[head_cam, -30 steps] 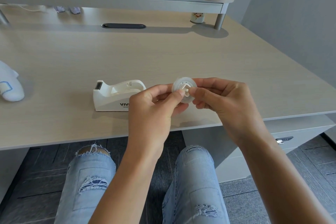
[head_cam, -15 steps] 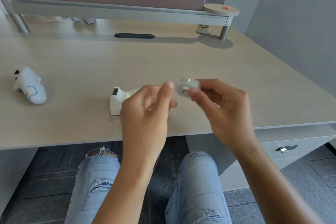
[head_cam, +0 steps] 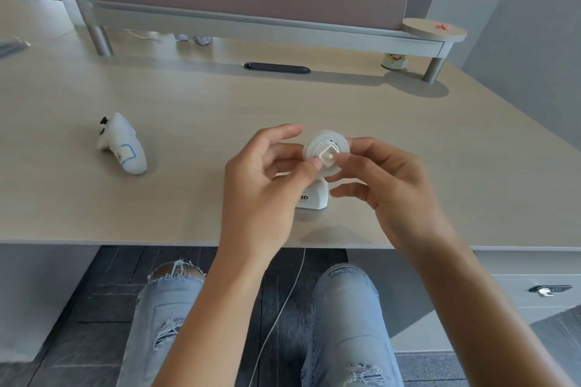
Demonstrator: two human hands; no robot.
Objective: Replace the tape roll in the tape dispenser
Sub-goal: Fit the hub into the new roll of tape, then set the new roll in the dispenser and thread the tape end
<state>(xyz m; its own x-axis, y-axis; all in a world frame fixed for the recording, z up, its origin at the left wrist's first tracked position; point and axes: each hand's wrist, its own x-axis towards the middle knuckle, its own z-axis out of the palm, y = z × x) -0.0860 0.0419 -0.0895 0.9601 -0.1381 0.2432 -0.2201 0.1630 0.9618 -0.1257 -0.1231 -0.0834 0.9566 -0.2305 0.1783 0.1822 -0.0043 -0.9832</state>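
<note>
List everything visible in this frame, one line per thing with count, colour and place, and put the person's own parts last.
tape roll: 1, white with a white core piece at its centre, held above the desk between both hands
tape dispenser: 1, white, on the desk, mostly hidden behind the hands
controller: 1, white with blue marking, on the desk to the left
desk: 1, light wood
cable slot: 1, dark, far middle of the desk
riser shelf: 1, grey, along the back
small can: 1, white with a print, under the shelf's right end
left hand: 1, fingers at the core
right hand: 1, fingers on the roll
</note>
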